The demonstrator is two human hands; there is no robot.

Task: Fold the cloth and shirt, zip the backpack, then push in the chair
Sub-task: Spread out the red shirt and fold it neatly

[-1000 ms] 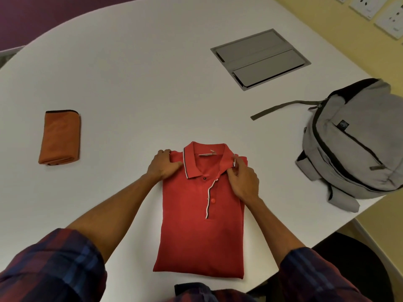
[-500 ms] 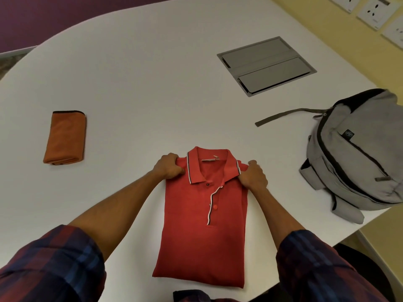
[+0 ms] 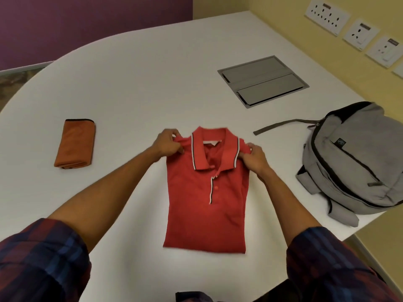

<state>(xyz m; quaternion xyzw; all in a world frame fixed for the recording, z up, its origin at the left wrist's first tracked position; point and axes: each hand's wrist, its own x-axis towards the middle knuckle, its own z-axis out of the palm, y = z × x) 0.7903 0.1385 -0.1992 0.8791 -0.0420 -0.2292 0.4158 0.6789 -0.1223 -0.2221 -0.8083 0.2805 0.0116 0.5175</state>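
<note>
Since half a second ago the collar end of the red knitted polo shirt (image 3: 206,192), narrowed into a long rectangle in the lower centre of the frame, has been lifted slightly off the white matte table (image 3: 135,83): the shoulders, which then lay flat, are now raised and bunched, and the placket below the collar is rippled. The left hand (image 3: 169,144) is curled round the shirt's left shoulder, with the cloth pinched between thumb and fingers; the right hand (image 3: 254,159) is likewise closed on the right shoulder just beside the collar. From this it is judged that the last fold of the shirt is being begun, the collar end probably to be brought toward the hem at the near edge. The shirt's fabric looks soft and limp, with a stiffer collar trimmed in black and white and small red buttons, so some slumping may be expected when it is carried over. At the left of the frame the orange cloth with a dark bound edge (image 3: 75,144) lies as a compact rounded packet, so that part appears done. At the right the grey fabric backpack with black trim (image 3: 353,162) lies slack at the table's edge, one strap trailing toward the centre; whether its zip is closed cannot be told. A grey metal flap panel (image 3: 262,81) is set flush in the tabletop at upper right. The chair is not clearly seen.
</note>
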